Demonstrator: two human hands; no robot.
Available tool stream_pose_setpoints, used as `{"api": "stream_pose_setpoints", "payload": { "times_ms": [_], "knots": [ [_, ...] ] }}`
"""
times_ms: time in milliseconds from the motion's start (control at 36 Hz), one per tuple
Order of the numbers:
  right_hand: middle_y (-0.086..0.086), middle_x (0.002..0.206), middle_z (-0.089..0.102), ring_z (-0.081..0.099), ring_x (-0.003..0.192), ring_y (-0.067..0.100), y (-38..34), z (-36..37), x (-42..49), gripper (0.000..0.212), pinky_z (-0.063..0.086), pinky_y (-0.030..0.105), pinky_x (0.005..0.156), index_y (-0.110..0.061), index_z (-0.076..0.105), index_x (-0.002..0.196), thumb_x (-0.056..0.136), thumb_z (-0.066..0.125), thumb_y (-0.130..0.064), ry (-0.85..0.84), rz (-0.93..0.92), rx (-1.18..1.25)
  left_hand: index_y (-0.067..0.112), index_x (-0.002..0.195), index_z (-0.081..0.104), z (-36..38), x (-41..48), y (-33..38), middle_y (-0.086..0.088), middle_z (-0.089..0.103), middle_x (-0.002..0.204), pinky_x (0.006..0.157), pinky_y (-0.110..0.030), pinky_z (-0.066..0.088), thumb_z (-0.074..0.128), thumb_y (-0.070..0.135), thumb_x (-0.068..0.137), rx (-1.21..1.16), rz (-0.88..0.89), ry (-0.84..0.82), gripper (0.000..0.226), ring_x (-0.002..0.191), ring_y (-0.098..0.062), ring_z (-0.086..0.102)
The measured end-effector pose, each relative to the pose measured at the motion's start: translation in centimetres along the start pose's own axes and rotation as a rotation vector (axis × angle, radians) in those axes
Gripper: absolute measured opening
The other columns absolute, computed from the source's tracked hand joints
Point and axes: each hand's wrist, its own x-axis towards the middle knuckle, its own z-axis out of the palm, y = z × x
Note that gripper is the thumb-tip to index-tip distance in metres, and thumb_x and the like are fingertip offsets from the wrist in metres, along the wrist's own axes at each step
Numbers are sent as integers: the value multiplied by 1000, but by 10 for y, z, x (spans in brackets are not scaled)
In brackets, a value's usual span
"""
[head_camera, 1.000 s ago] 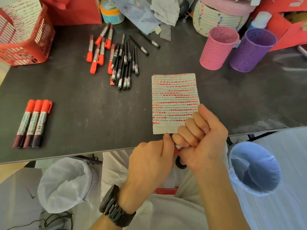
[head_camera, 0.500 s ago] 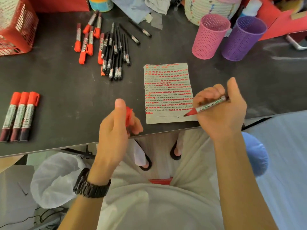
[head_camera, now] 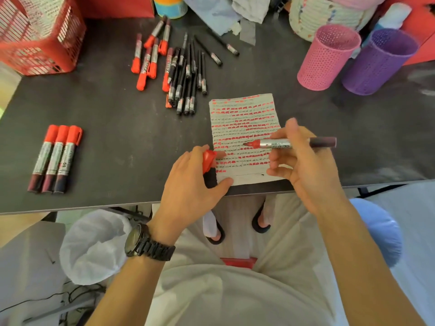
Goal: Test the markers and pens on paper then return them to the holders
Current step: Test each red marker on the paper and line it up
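My right hand (head_camera: 303,165) pinches an uncapped red marker (head_camera: 292,143), held almost level with its red tip pointing left over the paper (head_camera: 242,114). The paper is covered in rows of red and dark dashes. My left hand (head_camera: 190,184) holds the marker's red cap (head_camera: 208,160) and rests on the paper's lower left corner. Three red-capped markers (head_camera: 55,158) lie side by side at the left. A heap of red markers and black pens (head_camera: 179,71) lies behind the paper. The pink holder (head_camera: 327,57) and purple holder (head_camera: 379,62) stand at the back right.
A red mesh basket (head_camera: 40,41) stands at the back left of the dark table (head_camera: 122,137). Cloth, a round woven basket (head_camera: 313,15) and a coloured tub crowd the back edge. Below the table's front edge sit a white-lined bin (head_camera: 94,245) and a blue-lined bin (head_camera: 381,234).
The marker came uncapped, then my hands parted. My right hand has swung the marker level over the paper, and my left hand with the cap has moved onto the paper's corner.
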Motion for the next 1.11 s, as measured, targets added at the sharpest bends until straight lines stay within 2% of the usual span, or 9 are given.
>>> {"api": "stream_pose_setpoints", "payload": {
  "times_ms": [111,222,306,361,472,556,722,917,1111],
  "knots": [
    [5,58,56,50,48,12,6,14,6,22,50,26,49,-17,66,81,91,69,-37,19,-101,-125,48,101,33,-1,1,-2,28,57,123,97,-33,49,78,49,76,-17,-55,-23,51,124,-2,47],
    [4,64,66,63,50,20,8,27,11,11,52,29,46,-21,67,85,88,67,-32,-37,-90,-124,39,107,43,2,1,-5,33,50,120,87,-25,42,78,54,72,-20,-84,-32,52,119,0,47],
    [6,71,72,71,59,22,14,32,13,15,54,28,49,-23,68,84,89,69,-37,-30,-113,-190,35,117,51,3,0,-5,33,48,117,82,-18,37,76,57,70,-20,-102,-30,58,114,1,47],
    [7,67,70,68,55,20,21,33,13,21,52,27,48,-20,67,82,91,72,-38,10,-143,-240,33,120,52,3,0,-4,32,48,116,80,-12,34,78,56,69,-8,-108,-27,62,113,2,46],
    [3,59,67,61,45,14,29,32,9,20,47,22,43,-23,66,78,90,75,-37,61,-173,-280,28,125,55,3,0,-2,31,48,120,92,-19,35,80,53,70,19,-118,-26,65,118,-2,45],
    [-1,56,65,60,45,10,31,29,9,21,46,20,43,-21,67,75,89,76,-34,104,-181,-272,29,124,55,3,-1,-2,46,43,109,92,-16,32,80,51,70,21,-121,-25,64,118,2,43],
    [-8,51,63,64,50,8,39,28,11,26,51,18,53,-23,60,61,85,72,-22,167,-273,-409,29,127,55,2,-1,-1,52,35,105,97,-19,30,81,51,69,17,-111,-13,67,121,4,38],
    [-10,51,64,64,48,6,43,29,11,25,47,12,51,-25,60,62,85,71,-22,152,-319,-470,27,131,54,2,-2,2,22,52,136,106,-30,35,80,52,71,16,-147,-25,71,132,-9,42],
    [-13,53,64,65,51,3,44,31,12,28,46,9,54,-28,60,63,86,72,-19,139,-365,-495,25,133,55,0,-2,5,16,54,136,111,-38,39,78,54,71,9,-163,-33,72,133,-12,44]
  ]
}}
